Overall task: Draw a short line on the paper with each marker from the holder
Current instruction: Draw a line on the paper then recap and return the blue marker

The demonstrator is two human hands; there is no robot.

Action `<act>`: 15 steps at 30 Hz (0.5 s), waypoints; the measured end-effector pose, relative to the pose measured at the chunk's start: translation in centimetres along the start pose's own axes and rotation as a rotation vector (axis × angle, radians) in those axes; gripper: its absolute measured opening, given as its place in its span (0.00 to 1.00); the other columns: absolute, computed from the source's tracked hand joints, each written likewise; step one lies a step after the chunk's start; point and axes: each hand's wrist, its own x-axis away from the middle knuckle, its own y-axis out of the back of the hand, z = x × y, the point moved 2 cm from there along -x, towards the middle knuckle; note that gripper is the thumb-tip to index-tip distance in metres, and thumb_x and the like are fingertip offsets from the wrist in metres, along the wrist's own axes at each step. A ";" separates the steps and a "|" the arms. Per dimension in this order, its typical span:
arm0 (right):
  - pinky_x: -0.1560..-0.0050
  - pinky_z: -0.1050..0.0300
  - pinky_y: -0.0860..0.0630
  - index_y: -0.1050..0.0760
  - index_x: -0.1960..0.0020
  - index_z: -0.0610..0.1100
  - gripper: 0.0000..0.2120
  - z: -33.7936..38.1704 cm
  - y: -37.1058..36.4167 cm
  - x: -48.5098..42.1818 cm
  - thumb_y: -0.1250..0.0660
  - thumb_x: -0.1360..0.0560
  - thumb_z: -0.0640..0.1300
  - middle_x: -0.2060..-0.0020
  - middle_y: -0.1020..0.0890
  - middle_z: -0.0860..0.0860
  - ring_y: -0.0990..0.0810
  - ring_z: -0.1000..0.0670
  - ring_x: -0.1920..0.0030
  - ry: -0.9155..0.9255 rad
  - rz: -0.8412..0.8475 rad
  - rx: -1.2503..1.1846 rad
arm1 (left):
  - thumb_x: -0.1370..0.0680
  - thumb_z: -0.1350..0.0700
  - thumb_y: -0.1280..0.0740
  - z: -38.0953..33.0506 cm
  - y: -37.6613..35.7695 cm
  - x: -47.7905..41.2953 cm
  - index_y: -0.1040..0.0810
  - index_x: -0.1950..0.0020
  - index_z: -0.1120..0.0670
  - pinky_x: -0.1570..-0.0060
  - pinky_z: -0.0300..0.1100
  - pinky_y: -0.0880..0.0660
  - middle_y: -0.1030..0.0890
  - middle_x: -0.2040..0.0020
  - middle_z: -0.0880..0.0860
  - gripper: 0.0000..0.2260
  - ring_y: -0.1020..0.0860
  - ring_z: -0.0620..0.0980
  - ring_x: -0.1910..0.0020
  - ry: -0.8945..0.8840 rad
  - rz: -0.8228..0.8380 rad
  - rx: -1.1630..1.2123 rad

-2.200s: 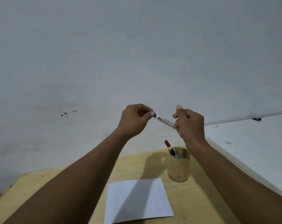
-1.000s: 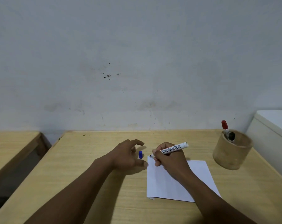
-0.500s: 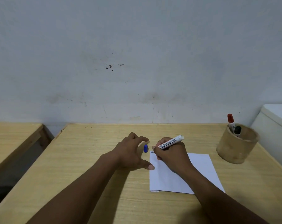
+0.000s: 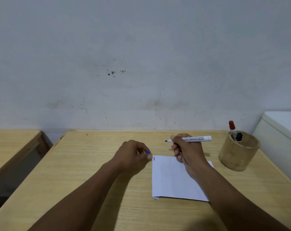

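A white sheet of paper (image 4: 171, 177) lies on the wooden desk (image 4: 84, 164) and carries a short blue line (image 4: 154, 158) at its top left corner. My right hand (image 4: 186, 150) holds an uncapped white marker (image 4: 194, 138) level above the paper's far edge, its dark tip pointing left. My left hand (image 4: 132, 155) is closed around the blue cap (image 4: 147, 152) just left of the paper. A round tan holder (image 4: 238, 154) stands at the right with a red-capped marker (image 4: 232, 128) and a black-capped marker (image 4: 238, 137) in it.
A white cabinet or box (image 4: 281, 135) stands right beside the holder. A second wooden desk (image 4: 11, 144) is at the left, with a gap between the two. A grey wall runs directly behind the desk.
The blue line has appeared at the paper's corner. My right hand lifted the marker off the paper and moved right, turning it level. My left hand closed tighter on the cap.
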 end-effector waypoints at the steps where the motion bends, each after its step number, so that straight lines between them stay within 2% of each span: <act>1: 0.73 0.61 0.35 0.22 0.56 0.45 0.06 0.6 0.2 0.2 0.25 0.26 0.39 0.70 0.19 0.47 0.26 0.53 0.74 0.000 0.026 -0.037 | 0.29 0.49 0.25 -0.3 0.1 -0.1 0.14 0.59 0.49 0.54 0.48 0.19 0.14 0.63 0.50 0.04 0.16 0.49 0.62 0.010 -0.041 0.095; 3: 0.69 0.59 0.31 0.20 0.54 0.42 0.02 2.0 0.6 0.6 0.28 0.25 0.38 0.67 0.18 0.45 0.22 0.50 0.71 0.002 0.100 -0.105 | 0.27 0.53 0.24 -1.5 0.7 -0.5 0.13 0.56 0.53 0.55 0.48 0.22 0.13 0.61 0.55 0.04 0.17 0.51 0.64 0.036 -0.108 0.396; 4: 0.67 0.58 0.30 0.20 0.53 0.41 0.01 2.7 0.7 0.8 0.30 0.24 0.38 0.66 0.17 0.43 0.20 0.49 0.70 -0.003 0.129 -0.131 | 0.26 0.55 0.24 -2.3 1.1 -0.8 0.13 0.54 0.55 0.56 0.46 0.24 0.13 0.60 0.55 0.05 0.18 0.50 0.63 0.056 -0.114 0.542; 7: 0.66 0.56 0.29 0.19 0.53 0.39 0.05 4.5 0.9 1.3 0.34 0.24 0.38 0.65 0.16 0.41 0.18 0.47 0.70 0.012 0.145 -0.175 | 0.24 0.54 0.27 -5.0 1.6 -1.7 0.14 0.49 0.56 0.57 0.42 0.28 0.14 0.58 0.52 0.08 0.17 0.49 0.60 0.089 -0.010 0.809; 12: 0.66 0.56 0.29 0.20 0.53 0.38 0.06 6.2 0.6 1.9 0.36 0.22 0.37 0.68 0.17 0.41 0.19 0.48 0.72 0.076 0.104 -0.201 | 0.30 0.51 0.25 -7.6 0.7 -2.7 0.15 0.45 0.58 0.56 0.41 0.27 0.16 0.58 0.52 0.16 0.18 0.49 0.60 0.069 0.121 0.965; 15: 0.66 0.56 0.29 0.21 0.53 0.38 0.05 6.7 1.0 2.0 0.35 0.22 0.37 0.67 0.16 0.41 0.18 0.48 0.71 0.100 0.111 -0.177 | 0.30 0.52 0.25 -8.6 0.0 -3.1 0.14 0.46 0.58 0.56 0.41 0.26 0.16 0.58 0.53 0.16 0.18 0.49 0.61 0.042 0.151 0.971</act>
